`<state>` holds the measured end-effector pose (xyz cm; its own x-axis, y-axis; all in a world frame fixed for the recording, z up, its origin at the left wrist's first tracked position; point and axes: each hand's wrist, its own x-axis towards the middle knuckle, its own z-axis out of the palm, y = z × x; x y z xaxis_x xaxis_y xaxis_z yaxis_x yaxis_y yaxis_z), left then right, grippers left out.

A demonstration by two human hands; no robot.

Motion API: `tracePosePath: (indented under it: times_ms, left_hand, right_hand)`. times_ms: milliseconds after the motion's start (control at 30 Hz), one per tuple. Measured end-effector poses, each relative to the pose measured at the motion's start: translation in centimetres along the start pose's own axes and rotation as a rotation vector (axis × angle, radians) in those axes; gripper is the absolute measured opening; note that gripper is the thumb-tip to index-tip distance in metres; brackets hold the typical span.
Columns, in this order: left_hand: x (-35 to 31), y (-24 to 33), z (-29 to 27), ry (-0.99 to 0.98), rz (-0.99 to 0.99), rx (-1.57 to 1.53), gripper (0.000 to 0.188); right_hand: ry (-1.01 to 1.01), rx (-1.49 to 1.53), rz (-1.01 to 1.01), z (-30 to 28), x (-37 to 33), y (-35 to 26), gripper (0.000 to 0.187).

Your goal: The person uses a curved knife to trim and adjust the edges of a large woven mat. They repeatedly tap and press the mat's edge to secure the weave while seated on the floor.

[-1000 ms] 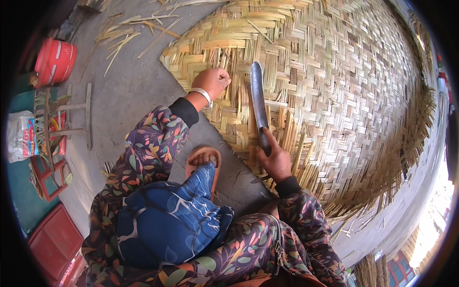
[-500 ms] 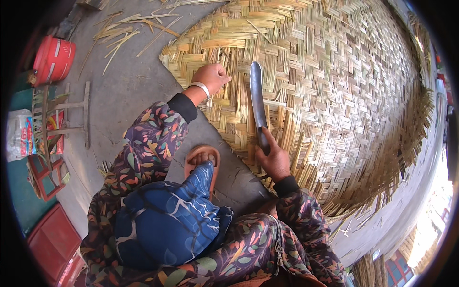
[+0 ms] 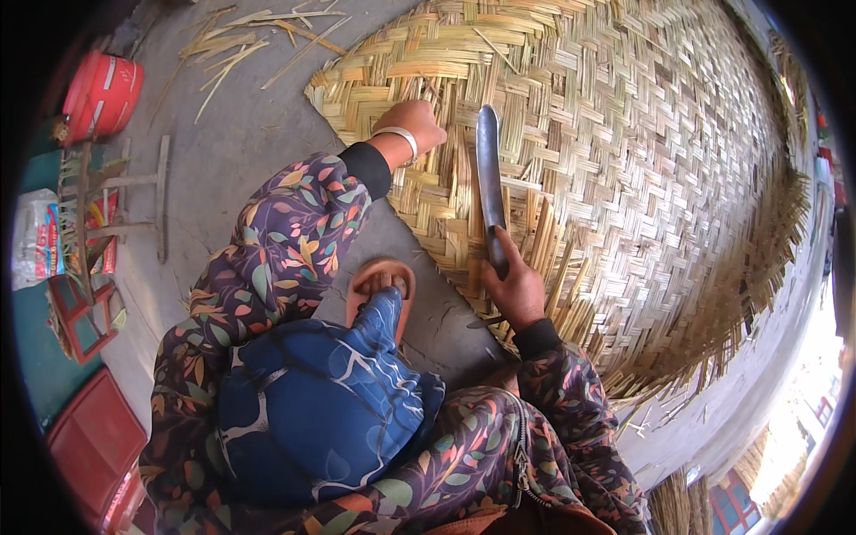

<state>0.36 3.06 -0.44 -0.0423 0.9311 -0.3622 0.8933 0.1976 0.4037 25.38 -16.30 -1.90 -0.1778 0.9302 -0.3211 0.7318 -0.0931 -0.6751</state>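
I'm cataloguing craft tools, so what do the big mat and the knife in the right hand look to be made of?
Mat: flat, pale tan and greenish strips in a crisscross weave, ends loose at the near edge; it looks like split bamboo or cane, dry and unpainted.
Knife: long dull grey blade, probably steel, worn rather than polished. The right hand covers its handle, so that material is unclear.

The left hand [image 3: 412,125] presses on the woven mat [image 3: 624,134], fingers among loose strips; beyond its fingertips the weave runs flat and unbroken. Just right of those fingers lies the knife [image 3: 489,183], gripped by the right hand [image 3: 515,287], blade pointing away; between the 2 hands is a narrow strip of open mat. Upright strip ends [image 3: 562,259] bristle just right of the right fingers. Left of the left fingers lies bare floor [image 3: 241,134], then scattered splints [image 3: 241,45]. Behind the wrists, a sandalled foot [image 3: 379,285] and knee block the way.
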Motion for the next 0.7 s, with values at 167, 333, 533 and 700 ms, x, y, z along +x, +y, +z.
tracePosePath:
  times_ms: [167,333,533,700]
  left_hand:
    - [0.1,-0.1,1.0,0.139,0.058,0.127,0.021]
    - [0.3,-0.4,0.3,-0.04,0.085,-0.113,0.017]
    - [-0.4,-2.4,0.0,-0.115,0.068,-0.552,0.019]
    - [-1.2,-1.9,0.3,0.021,0.111,-0.385,0.018]
  right_hand:
    - [0.031,0.027,0.004,0.0,-0.4,-0.7,0.066]
    - [0.049,0.023,0.008,0.0,-0.3,-0.3,0.068]
    - [0.056,-0.101,-0.003,0.8,-0.2,-0.4,0.071]
    - [0.045,-0.144,0.014,1.0,0.0,-0.5,0.071]
